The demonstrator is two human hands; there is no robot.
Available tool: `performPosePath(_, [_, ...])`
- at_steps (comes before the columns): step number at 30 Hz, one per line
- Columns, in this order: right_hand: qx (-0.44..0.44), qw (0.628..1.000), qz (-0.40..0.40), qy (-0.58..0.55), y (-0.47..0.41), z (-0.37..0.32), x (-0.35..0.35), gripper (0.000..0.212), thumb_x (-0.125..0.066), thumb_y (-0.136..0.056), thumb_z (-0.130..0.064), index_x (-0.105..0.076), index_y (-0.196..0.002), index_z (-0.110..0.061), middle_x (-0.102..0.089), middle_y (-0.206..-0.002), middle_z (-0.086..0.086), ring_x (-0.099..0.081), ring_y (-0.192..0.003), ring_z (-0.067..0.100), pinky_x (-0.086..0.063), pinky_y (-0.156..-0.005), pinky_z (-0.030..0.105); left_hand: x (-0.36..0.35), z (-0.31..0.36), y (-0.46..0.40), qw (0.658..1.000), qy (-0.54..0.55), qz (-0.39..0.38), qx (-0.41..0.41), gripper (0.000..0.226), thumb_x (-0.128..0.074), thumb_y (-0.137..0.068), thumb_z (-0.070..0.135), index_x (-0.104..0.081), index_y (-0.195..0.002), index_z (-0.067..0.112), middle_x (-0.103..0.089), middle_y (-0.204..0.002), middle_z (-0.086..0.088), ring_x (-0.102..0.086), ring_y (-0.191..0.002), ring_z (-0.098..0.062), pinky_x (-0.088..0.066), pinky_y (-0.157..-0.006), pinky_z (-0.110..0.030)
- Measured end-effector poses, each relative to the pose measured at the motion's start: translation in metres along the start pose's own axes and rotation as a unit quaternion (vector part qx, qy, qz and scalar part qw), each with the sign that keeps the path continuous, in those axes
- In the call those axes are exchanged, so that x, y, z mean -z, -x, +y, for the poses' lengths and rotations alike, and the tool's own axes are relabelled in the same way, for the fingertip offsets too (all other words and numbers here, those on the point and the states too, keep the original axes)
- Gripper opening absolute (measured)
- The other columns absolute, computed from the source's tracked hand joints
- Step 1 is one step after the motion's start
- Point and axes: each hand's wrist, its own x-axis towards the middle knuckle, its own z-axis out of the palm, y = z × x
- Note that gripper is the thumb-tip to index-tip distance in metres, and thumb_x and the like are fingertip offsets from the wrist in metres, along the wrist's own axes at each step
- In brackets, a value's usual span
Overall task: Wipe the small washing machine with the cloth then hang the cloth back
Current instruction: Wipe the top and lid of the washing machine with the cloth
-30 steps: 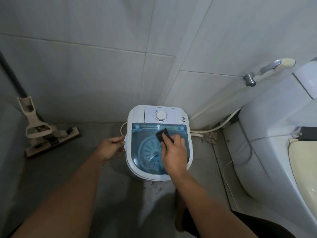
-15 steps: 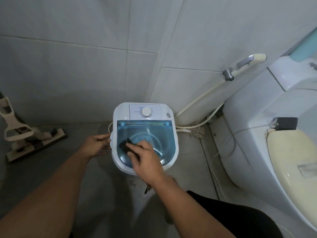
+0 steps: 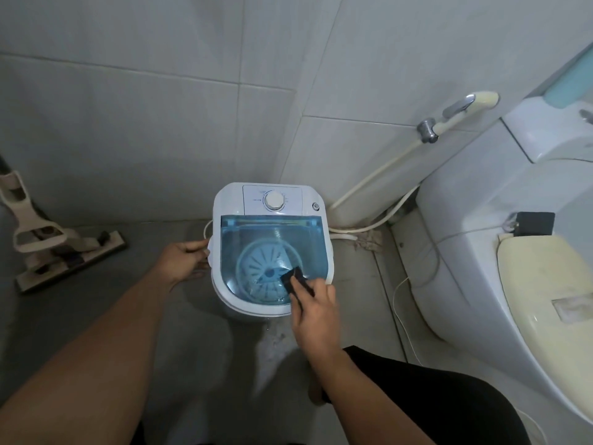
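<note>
The small white washing machine (image 3: 227, 200) stands on the floor in the tiled corner, with a clear blue lid and a white dial at its back. My right hand (image 3: 316, 311) presses a small dark cloth (image 3: 293, 279) onto the lid near its front right corner. Most of the cloth is hidden under my fingers. My left hand (image 3: 183, 260) grips the machine's left side, fingers curled against the white rim.
A mop (image 3: 61, 248) lies on the floor at the left, its handle leaning on the wall. A white toilet (image 3: 500, 284) fills the right side, with a black box (image 3: 534, 223) on it. Hoses (image 3: 375, 224) and a spray nozzle (image 3: 465, 107) run along the wall behind.
My right hand has slid the cloth from the lid's left half to its front right corner. A second ago it was at the lid's back. The left hand stays on the machine's side.
</note>
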Motion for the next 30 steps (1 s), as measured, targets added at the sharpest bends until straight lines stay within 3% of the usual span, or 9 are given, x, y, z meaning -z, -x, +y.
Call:
performPosePath(4, [0.039, 0.998, -0.03, 0.037, 0.011, -0.038, -0.014, 0.035, -0.056, -0.096, -0.03, -0.065, -0.13, -0.027, -0.06, -0.11, 0.003, -0.055, -0.095, 0.027, -0.054, -0.076, 0.042, -0.001, 0.0, 0.0, 1.0, -0.001, 0.003, 0.002, 0.034, -0.059, -0.095, 0.014, -0.063, -0.129, 0.018, -0.07, -0.096, -0.014, -0.066, -0.073, -0.016, -0.053, -0.066, -0.027])
performPosePath(10, [0.006, 0.998, -0.053, 0.014, -0.003, -0.099, -0.033, 0.033, -0.059, -0.093, -0.026, -0.067, -0.125, -0.028, -0.061, -0.109, 0.004, -0.057, -0.096, 0.03, -0.053, -0.076, 0.043, -0.001, 0.001, -0.002, 1.0, -0.001, 0.004, 0.002, 0.034, -0.06, -0.095, 0.012, -0.063, -0.129, 0.016, -0.07, -0.099, -0.017, -0.066, -0.074, -0.017, -0.054, -0.069, -0.027])
performPosePath(14, [-0.014, 0.974, -0.152, -0.167, -0.034, -0.099, -0.022, 0.035, -0.059, -0.097, -0.03, -0.066, -0.131, -0.026, -0.059, -0.113, 0.005, -0.055, -0.107, 0.026, -0.051, -0.095, 0.041, 0.001, -0.001, -0.003, 1.0, 0.007, -0.005, 0.0, 0.036, -0.062, -0.094, 0.015, -0.063, -0.129, 0.017, -0.07, -0.1, -0.017, -0.067, -0.076, -0.019, -0.053, -0.072, -0.028])
performPosePath(17, [-0.02, 0.965, -0.076, -0.25, -0.06, -0.069, 0.01, 0.035, -0.062, -0.096, -0.03, -0.067, -0.131, -0.026, -0.06, -0.106, 0.0, -0.059, -0.102, 0.018, -0.051, -0.094, 0.031, 0.002, -0.002, -0.004, 1.0, 0.015, -0.009, 0.001, 0.035, -0.064, -0.092, 0.018, -0.064, -0.128, 0.019, -0.071, -0.099, -0.016, -0.067, -0.078, -0.019, -0.054, -0.077, -0.03])
performPosePath(20, [-0.063, 0.988, 0.011, -0.138, -0.072, -0.02, 0.031, 0.036, -0.061, -0.098, -0.031, -0.065, -0.133, -0.027, -0.059, -0.111, -0.003, -0.054, -0.104, 0.017, -0.05, -0.093, 0.03, 0.002, -0.002, -0.004, 1.0, 0.011, -0.01, 0.0, 0.033, -0.061, -0.094, 0.016, -0.064, -0.127, 0.02, -0.071, -0.099, -0.015, -0.067, -0.078, -0.019, -0.054, -0.078, -0.03])
performPosePath(24, [-0.087, 0.996, -0.006, -0.022, -0.027, 0.017, 0.025, 0.037, -0.062, -0.098, -0.028, -0.065, -0.134, -0.023, -0.058, -0.112, 0.001, -0.049, -0.102, 0.02, -0.055, -0.09, 0.043, 0.001, -0.001, -0.004, 1.0, 0.01, -0.006, 0.002, 0.033, -0.06, -0.095, 0.015, -0.065, -0.127, 0.02, -0.071, -0.1, -0.015, -0.067, -0.08, -0.022, -0.055, -0.074, -0.03])
performPosePath(30, [-0.03, 0.999, -0.013, 0.024, 0.014, -0.041, -0.009, 0.034, -0.067, -0.09, -0.026, -0.071, -0.124, -0.027, -0.062, -0.107, 0.003, -0.059, -0.093, 0.028, -0.057, -0.074, 0.043, 0.001, -0.001, -0.004, 1.0, 0.005, 0.0, 0.004, 0.033, -0.061, -0.094, 0.013, -0.065, -0.126, 0.019, -0.071, -0.096, -0.015, -0.067, -0.074, -0.021, -0.056, -0.073, -0.032])
